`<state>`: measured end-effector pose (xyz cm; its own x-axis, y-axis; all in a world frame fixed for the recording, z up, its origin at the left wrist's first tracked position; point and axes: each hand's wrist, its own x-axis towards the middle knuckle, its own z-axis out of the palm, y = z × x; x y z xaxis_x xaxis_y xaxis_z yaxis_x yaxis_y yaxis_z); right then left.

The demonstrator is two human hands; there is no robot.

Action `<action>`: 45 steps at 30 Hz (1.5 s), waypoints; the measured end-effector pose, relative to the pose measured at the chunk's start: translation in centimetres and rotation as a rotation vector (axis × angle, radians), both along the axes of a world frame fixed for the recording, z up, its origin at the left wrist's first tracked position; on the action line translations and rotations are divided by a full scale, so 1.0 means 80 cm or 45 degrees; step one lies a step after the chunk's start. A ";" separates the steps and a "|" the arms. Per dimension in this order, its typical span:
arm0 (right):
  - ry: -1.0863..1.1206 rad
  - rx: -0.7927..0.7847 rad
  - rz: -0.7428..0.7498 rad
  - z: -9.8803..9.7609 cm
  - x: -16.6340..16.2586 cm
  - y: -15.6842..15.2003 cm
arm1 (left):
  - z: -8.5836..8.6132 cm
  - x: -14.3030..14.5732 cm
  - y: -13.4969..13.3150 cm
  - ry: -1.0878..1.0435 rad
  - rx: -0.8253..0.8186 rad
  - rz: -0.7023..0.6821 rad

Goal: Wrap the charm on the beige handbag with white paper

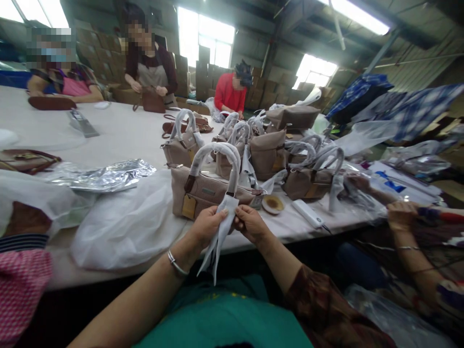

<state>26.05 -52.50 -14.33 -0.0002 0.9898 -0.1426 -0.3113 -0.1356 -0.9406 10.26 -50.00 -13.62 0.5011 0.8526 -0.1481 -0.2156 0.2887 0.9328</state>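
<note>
A taupe handbag (206, 195) stands upright on the table before me, its handles (216, 152) wrapped in white material. A tan tag (189, 207) hangs on its front. From the right end of the handles a white wrapping strip (225, 226) runs down past the bag's front, its two tails dangling below the table edge. My left hand (207, 224) is closed, pinching the strip from the left. Close beside it my right hand (252, 223) is closed too, fingertips at the strip's right edge; part of its grip is hidden.
More taupe handbags (268, 150) with wrapped handles crowd behind. A tape roll (272, 204) and a white box-shaped device (308, 214) lie at right. Left are a white plastic bag (123, 222) and silvery film (108, 175). Co-workers sit or stand around; one's arm (409, 241) reaches in at right.
</note>
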 end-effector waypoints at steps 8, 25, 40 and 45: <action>-0.275 0.026 -0.046 0.003 -0.013 0.003 | -0.006 -0.002 0.001 0.070 0.070 0.108; -0.309 0.169 0.039 -0.046 -0.008 -0.025 | -0.068 -0.045 -0.073 0.276 -0.101 0.100; -0.250 -0.002 -0.030 -0.079 -0.061 -0.042 | -0.070 -0.050 -0.083 0.134 0.022 0.001; -0.350 0.065 -0.062 -0.084 -0.064 -0.041 | -0.084 -0.052 -0.072 0.292 -0.101 0.101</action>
